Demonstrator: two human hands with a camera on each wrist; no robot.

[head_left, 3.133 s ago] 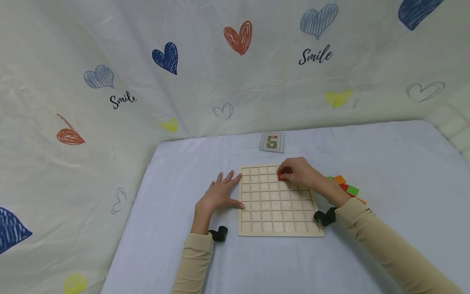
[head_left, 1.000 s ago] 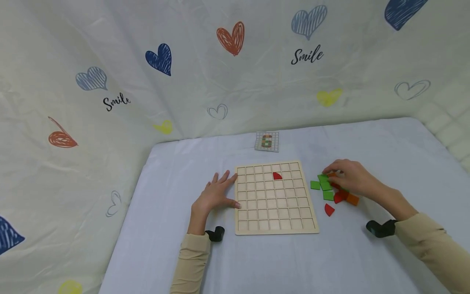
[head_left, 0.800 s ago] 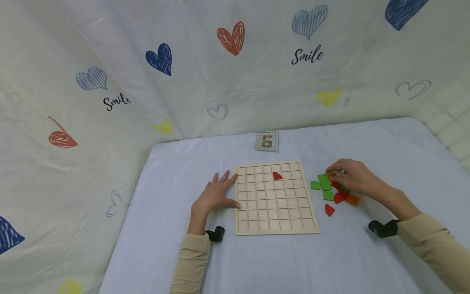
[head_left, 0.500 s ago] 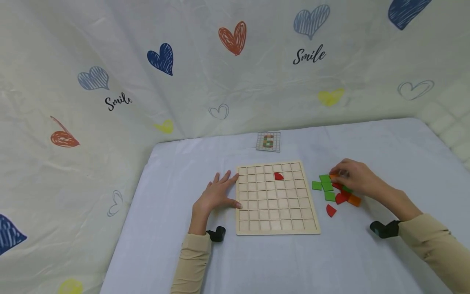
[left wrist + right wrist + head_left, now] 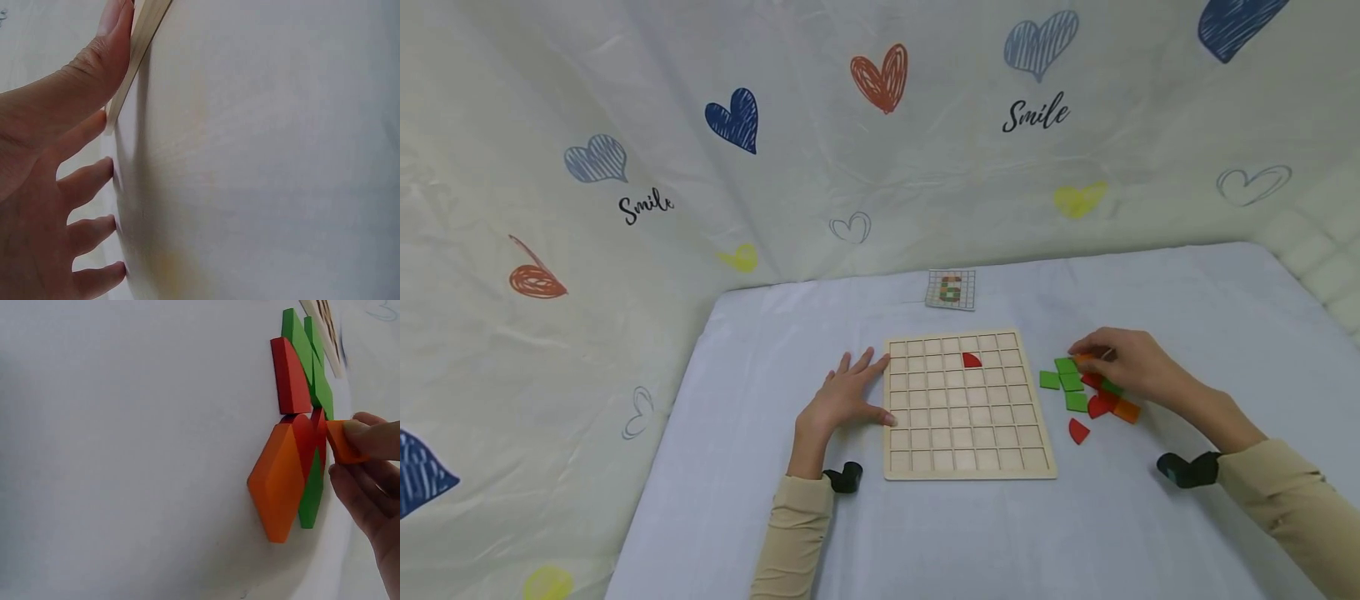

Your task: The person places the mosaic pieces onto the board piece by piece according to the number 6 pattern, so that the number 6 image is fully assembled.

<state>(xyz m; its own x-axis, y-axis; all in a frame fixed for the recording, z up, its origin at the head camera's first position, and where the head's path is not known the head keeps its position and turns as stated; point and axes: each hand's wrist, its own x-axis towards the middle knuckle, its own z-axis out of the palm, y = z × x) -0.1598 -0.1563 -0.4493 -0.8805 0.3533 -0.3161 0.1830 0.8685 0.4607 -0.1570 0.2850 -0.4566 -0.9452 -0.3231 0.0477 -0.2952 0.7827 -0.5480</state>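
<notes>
A wooden grid board (image 5: 970,417) lies on the white cloth, with one red quarter-circle tile (image 5: 972,360) in a cell of its upper part. My left hand (image 5: 842,400) is spread at the board's left edge; thumb and forefinger touch the frame, as the left wrist view also shows. To the right of the board my right hand (image 5: 1131,358) pinches an orange tile (image 5: 342,442) between thumb and fingers, at the far side of a loose tile pile. Green square tiles (image 5: 1076,402), red quarter-circle tiles (image 5: 1078,431) and another orange tile (image 5: 1126,410) lie there.
Behind the board lies a small pattern card (image 5: 951,289) with a coloured figure on a grid. A white sheet printed with hearts (image 5: 880,79) hangs behind the table. Black wrist cameras (image 5: 1187,470) sit on both wrists.
The right hand has left the red quarter-circle tile on the board and moved right to the pile, where it now pinches an orange tile. The left hand stays at the board's edge.
</notes>
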